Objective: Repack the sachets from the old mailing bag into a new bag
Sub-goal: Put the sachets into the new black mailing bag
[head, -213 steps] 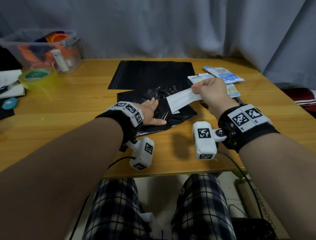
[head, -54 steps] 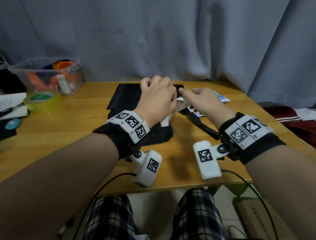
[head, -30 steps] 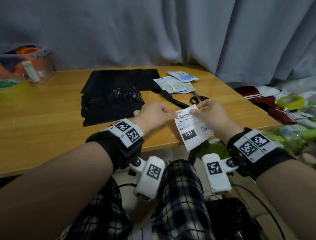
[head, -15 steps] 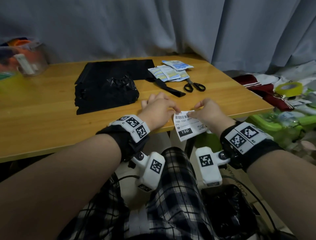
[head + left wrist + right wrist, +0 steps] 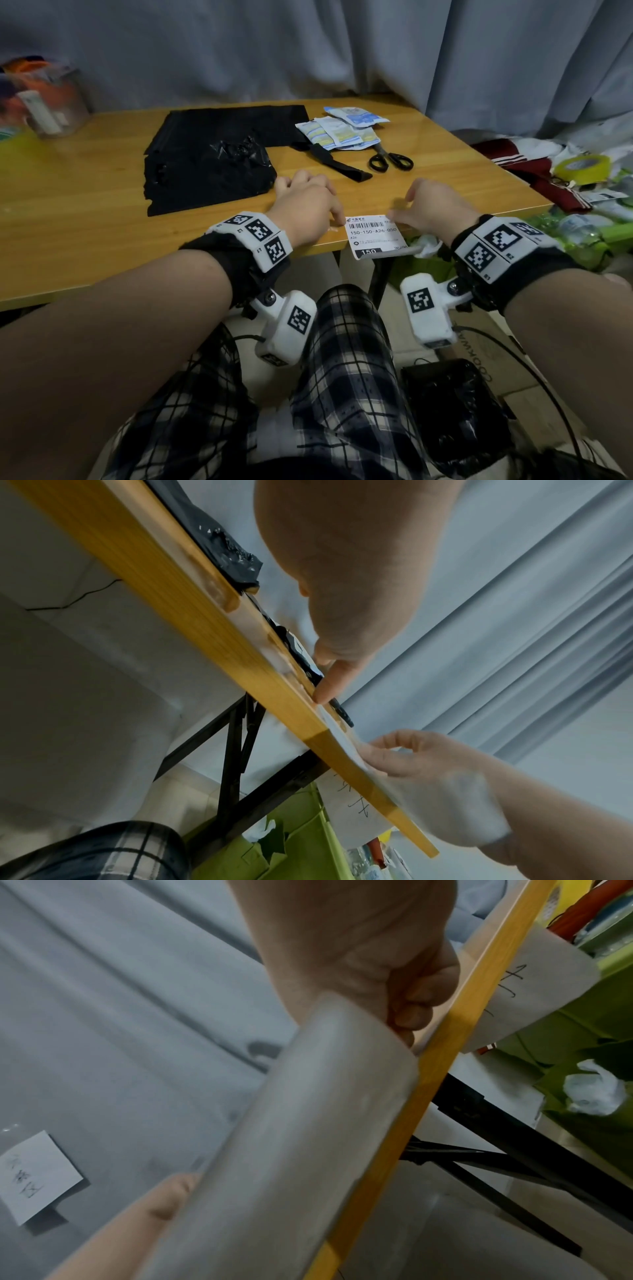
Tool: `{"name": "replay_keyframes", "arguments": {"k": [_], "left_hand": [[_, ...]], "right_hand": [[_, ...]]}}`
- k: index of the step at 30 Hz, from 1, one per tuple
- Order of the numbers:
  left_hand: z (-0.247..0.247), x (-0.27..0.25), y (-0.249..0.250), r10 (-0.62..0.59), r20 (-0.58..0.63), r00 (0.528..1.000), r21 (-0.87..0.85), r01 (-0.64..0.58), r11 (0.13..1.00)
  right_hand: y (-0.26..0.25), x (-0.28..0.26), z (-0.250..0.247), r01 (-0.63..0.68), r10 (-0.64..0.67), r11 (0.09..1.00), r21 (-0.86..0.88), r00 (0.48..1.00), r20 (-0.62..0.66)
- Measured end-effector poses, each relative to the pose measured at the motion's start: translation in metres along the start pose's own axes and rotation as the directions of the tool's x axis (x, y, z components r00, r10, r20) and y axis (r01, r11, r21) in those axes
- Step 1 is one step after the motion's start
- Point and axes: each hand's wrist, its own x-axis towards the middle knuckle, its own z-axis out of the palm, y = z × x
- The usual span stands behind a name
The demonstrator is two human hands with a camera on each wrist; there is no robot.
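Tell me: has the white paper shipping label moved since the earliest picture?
Yes. The label went from over the crumpled black bag toward the person, to the wooden table's near edge.

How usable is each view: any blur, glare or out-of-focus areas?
Head view: white shipping label print reads sharply; the clear plastic bin at the left edge is smeared. Left wrist view: the right hand is motion-blurred. Right wrist view: a pale curled sheet near the lens is out of focus.

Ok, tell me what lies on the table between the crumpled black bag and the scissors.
A narrow black strip lies slantwise on the wood between the crumpled black bag and the scissors; the head view shows it.
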Motion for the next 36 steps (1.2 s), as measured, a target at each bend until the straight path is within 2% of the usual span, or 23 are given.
{"name": "replay_keyframes", "arguments": {"k": [5,11,18,22,25,28,31,34,36], "left_hand": [[-0.015,0.005,-0.011,-0.019,-0.008,1.000,-0.063,0.018,0.998],[-0.059,0.007,-0.037,-0.053,-0.021,0.998,-0.017,0.053,0.998],[-0.100,-0.003,-0.096,-0.159,-0.068,0.985,-0.018,0.158,0.987],[-0.110,0.001,-0.136,-0.257,-0.077,0.963,-0.035,0.255,0.966],[-0.109,0.010,-0.161,-0.312,-0.062,0.948,-0.082,0.306,0.948],[-0.100,0.018,-0.184,-0.367,-0.038,0.929,-0.122,0.360,0.925],[-0.087,0.024,-0.205,-0.425,-0.008,0.905,-0.134,0.421,0.897],[-0.077,0.026,-0.222,-0.485,0.034,0.874,-0.161,0.483,0.861],[-0.071,0.026,-0.231,-0.506,0.051,0.861,-0.201,0.506,0.839]], "right_hand": [[-0.014,-0.004,-0.013,0.026,-0.025,0.998,0.049,0.999,-0.027],[-0.071,0.002,-0.032,0.155,-0.151,0.981,0.120,0.988,-0.042],[-0.147,0.018,-0.039,0.354,-0.352,0.915,0.195,0.935,-0.050],[-0.175,0.040,-0.029,0.402,-0.405,0.867,0.293,0.913,-0.054],[-0.192,0.058,-0.018,0.429,-0.449,0.848,0.311,0.893,-0.007],[-0.211,0.077,0.005,0.365,-0.420,0.869,0.333,0.900,0.111],[-0.229,0.091,0.033,0.214,-0.284,0.922,0.324,0.940,0.188],[-0.242,0.096,0.049,0.083,-0.121,0.976,0.203,0.976,0.183],[-0.246,0.098,0.057,0.077,-0.107,0.983,0.169,0.978,0.181]]}}
